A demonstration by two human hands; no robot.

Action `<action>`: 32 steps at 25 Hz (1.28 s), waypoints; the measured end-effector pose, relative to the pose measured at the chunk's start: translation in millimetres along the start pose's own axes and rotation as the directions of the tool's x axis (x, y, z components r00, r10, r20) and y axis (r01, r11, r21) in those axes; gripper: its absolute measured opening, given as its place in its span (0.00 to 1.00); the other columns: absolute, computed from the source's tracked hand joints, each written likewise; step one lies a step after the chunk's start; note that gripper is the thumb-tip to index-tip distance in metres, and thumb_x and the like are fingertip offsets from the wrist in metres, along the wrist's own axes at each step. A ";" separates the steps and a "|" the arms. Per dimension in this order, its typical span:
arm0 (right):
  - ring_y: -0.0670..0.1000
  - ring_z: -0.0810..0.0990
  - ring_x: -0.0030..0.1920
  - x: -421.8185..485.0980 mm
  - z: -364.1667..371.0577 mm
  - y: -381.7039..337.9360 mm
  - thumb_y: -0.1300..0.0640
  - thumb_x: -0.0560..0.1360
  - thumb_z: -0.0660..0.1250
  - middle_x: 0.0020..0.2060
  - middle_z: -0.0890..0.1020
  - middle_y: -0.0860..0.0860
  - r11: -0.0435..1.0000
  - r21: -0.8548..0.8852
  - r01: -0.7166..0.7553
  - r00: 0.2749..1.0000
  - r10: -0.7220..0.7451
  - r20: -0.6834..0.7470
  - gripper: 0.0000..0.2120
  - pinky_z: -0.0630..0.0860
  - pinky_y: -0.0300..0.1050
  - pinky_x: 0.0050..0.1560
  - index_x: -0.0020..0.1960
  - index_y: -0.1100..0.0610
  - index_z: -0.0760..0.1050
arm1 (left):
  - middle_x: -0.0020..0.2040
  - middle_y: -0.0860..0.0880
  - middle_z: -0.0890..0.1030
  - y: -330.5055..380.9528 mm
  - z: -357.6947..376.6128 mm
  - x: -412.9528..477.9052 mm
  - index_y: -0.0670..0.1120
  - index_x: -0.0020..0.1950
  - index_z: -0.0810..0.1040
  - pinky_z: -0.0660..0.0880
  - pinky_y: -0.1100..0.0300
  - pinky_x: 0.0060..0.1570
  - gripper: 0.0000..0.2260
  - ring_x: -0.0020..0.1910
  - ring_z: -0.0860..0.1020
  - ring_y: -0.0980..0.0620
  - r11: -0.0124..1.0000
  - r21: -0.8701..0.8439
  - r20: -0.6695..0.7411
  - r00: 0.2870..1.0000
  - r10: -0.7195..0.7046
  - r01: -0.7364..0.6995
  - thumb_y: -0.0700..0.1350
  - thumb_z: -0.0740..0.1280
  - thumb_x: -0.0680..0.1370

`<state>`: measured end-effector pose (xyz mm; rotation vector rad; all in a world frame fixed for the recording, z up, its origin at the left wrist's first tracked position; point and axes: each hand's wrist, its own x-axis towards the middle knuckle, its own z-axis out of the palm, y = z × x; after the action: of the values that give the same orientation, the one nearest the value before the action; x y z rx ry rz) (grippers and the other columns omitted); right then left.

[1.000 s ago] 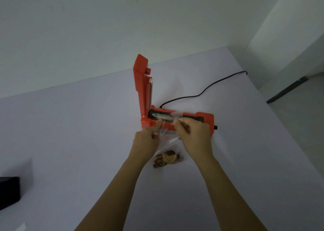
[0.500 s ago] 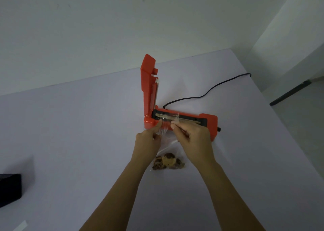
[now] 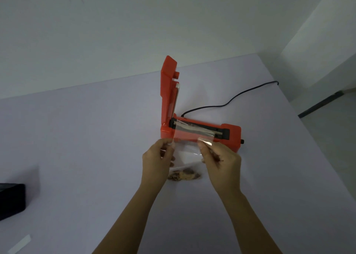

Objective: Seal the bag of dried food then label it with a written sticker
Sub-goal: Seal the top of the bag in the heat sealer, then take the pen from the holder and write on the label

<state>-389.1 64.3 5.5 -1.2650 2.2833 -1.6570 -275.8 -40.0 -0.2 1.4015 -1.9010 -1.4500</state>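
A clear plastic bag with brown dried food at its bottom lies in front of an orange heat sealer. The sealer's lid stands upright and open. The bag's open top edge rests across the sealer's black sealing strip. My left hand pinches the bag's left side. My right hand pinches its right side near the top corner. Both hands sit just in front of the sealer.
A black power cord runs from the sealer to the table's far right edge. A black box sits at the left edge. A pale strip lies at the lower left. The table ends close on the right.
Both hands have drawn back a little from the sealing strip and spread apart, stretching the bag's top flat across the strip.
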 end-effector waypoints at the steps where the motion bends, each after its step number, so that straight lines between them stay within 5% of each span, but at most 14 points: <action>1: 0.48 0.77 0.27 -3.3 0.0 -1.2 0.55 0.74 0.67 0.28 0.74 0.39 0.998 0.033 -0.052 0.999 0.052 -0.009 0.08 0.74 0.37 0.29 0.42 0.59 0.81 | 0.38 0.50 0.80 -1.5 -5.6 -6.4 0.49 0.51 0.76 0.79 0.68 0.32 0.04 0.33 0.80 0.55 1.000 -0.012 0.007 1.000 -0.012 0.012 0.44 0.64 0.78; 5: 0.50 0.77 0.26 -23.3 6.1 -15.8 0.46 0.74 0.66 0.27 0.80 0.50 0.943 0.138 -0.304 0.952 0.296 0.075 0.13 0.77 0.48 0.28 0.45 0.55 0.82 | 0.37 0.49 0.79 -13.2 -34.9 -45.3 0.46 0.46 0.77 0.80 0.60 0.31 0.03 0.30 0.79 0.55 0.992 -0.093 -0.011 0.996 -0.088 0.086 0.41 0.63 0.78; 9: 0.43 0.78 0.26 -43.5 18.4 -18.7 0.55 0.74 0.68 0.34 0.84 0.46 0.827 0.183 -0.532 0.843 0.497 0.205 0.05 0.73 0.33 0.27 0.42 0.51 0.81 | 0.34 0.48 0.78 -33.1 -43.5 -64.4 0.46 0.44 0.74 0.80 0.58 0.31 0.05 0.28 0.78 0.54 0.984 -0.049 -0.029 0.985 -0.172 0.171 0.41 0.62 0.79; 12: 0.42 0.77 0.24 -70.8 35.0 -1.7 0.57 0.75 0.67 0.33 0.83 0.46 0.765 0.076 -0.640 0.755 0.607 0.248 0.06 0.73 0.32 0.27 0.40 0.51 0.80 | 0.36 0.45 0.78 -53.7 -42.5 -78.0 0.43 0.43 0.74 0.78 0.58 0.29 0.06 0.25 0.75 0.55 0.948 -0.032 -0.031 0.947 -0.318 0.317 0.41 0.62 0.79; 14: 0.42 0.77 0.24 -118.6 90.6 -42.1 0.57 0.75 0.67 0.34 0.83 0.46 0.802 0.004 -0.597 0.638 0.473 0.608 0.05 0.73 0.33 0.29 0.42 0.53 0.80 | 0.36 0.43 0.78 -101.7 -95.8 -138.0 0.42 0.43 0.74 0.77 0.61 0.27 0.06 0.26 0.75 0.52 0.870 -0.176 -0.305 0.814 -0.494 0.461 0.41 0.62 0.79; 15: 0.41 0.77 0.24 -117.8 92.0 -34.1 0.57 0.75 0.67 0.34 0.83 0.46 0.798 -0.025 -0.603 0.630 0.495 0.599 0.05 0.74 0.34 0.29 0.43 0.54 0.81 | 0.36 0.42 0.78 -109.4 -91.4 -131.7 0.42 0.44 0.74 0.76 0.62 0.26 0.06 0.27 0.75 0.51 0.869 -0.165 -0.295 0.817 -0.495 0.467 0.41 0.62 0.79; 19: 0.43 0.77 0.25 -101.2 120.0 -23.8 0.55 0.73 0.69 0.29 0.80 0.50 0.867 -0.060 -0.495 0.720 0.447 0.531 0.05 0.74 0.40 0.34 0.43 0.57 0.80 | 0.32 0.45 0.80 -122.0 -96.3 -104.5 0.43 0.42 0.75 0.77 0.56 0.32 0.06 0.29 0.77 0.48 0.901 -0.111 -0.333 0.839 -0.431 0.419 0.41 0.62 0.78; 23: 0.49 0.74 0.34 -85.3 129.8 -16.7 0.49 0.72 0.69 0.34 0.80 0.49 0.937 -0.240 -0.255 0.823 0.340 0.455 0.10 0.68 0.42 0.36 0.44 0.56 0.77 | 0.35 0.53 0.78 -114.8 -95.0 -83.6 0.45 0.43 0.75 0.71 0.64 0.34 0.05 0.35 0.76 0.53 0.929 0.065 -0.402 0.861 -0.311 0.365 0.43 0.62 0.77; 32: 0.56 0.79 0.49 -67.0 144.2 -10.9 0.45 0.72 0.67 0.49 0.80 0.54 0.918 -0.375 -0.127 0.806 0.316 0.501 0.21 0.71 0.45 0.42 0.59 0.57 0.72 | 0.39 0.46 0.80 -125.6 -99.5 -63.4 0.41 0.44 0.76 0.71 0.61 0.34 0.07 0.38 0.76 0.48 0.923 0.165 -0.440 0.863 -0.246 0.347 0.44 0.63 0.76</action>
<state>-269.8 -5.5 -73.7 -1.2473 2.2529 -0.7137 -112.1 -33.4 -53.4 2.0101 -1.6731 -0.9489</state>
